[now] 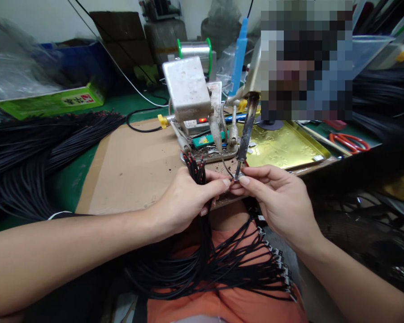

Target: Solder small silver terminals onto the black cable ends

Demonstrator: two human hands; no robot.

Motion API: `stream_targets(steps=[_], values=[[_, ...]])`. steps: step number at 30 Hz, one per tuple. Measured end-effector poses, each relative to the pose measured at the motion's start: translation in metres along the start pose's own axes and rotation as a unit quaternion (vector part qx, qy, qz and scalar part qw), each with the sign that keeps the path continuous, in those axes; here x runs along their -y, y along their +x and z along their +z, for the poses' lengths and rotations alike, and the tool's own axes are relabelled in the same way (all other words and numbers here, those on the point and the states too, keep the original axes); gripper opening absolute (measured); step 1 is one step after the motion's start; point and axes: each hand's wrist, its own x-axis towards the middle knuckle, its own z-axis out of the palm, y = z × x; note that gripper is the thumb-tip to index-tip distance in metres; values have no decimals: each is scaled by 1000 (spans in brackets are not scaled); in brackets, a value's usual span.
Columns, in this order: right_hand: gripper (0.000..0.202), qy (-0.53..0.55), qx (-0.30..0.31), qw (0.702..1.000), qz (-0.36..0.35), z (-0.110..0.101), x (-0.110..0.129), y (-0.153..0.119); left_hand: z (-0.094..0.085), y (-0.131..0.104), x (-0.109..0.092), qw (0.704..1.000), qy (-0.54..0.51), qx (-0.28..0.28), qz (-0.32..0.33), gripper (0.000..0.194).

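Observation:
My left hand (pixel 191 197) is closed around a bundle of black cables (pixel 198 172) with red wire ends sticking up. Its thumb and finger also pinch near a single cable end. My right hand (pixel 279 197) pinches a small metal connector (pixel 237 177) between thumb and fingers. The tip of a soldering iron (pixel 245 141), mounted on a stand, points down at that connector. A thin solder wire (pixel 224 161) curves down from the feeder nozzle (pixel 215 132) to the same spot. More cables with metal connectors (pixel 282 269) are spread across my lap.
Cardboard (pixel 131 166) covers the green table. A gold tray (pixel 285 143) and orange-handled scissors (pixel 349 141) lie at the right. Black cables (pixel 54 143) are piled at the left by a green box (pixel 50 103). A solder spool (pixel 195 48) stands behind the metal stand.

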Motion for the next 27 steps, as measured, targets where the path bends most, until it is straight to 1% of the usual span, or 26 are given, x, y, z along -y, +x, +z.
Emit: stream_targets(steps=[5, 15, 23, 27], values=[[18, 2, 3, 1000, -2, 1, 1, 0, 0, 0, 0, 1000, 6, 3, 8, 16], [19, -11, -2, 1000, -5, 0, 2, 0, 0, 0, -1, 1000, 9, 11, 2, 17], [19, -29, -16, 999, 6, 2, 3, -1, 1, 0, -2, 1000, 20, -2, 2, 16], [21, -37, -17, 999, 0, 1, 4, -3, 2, -1, -3, 1000, 19, -6, -6, 16]])
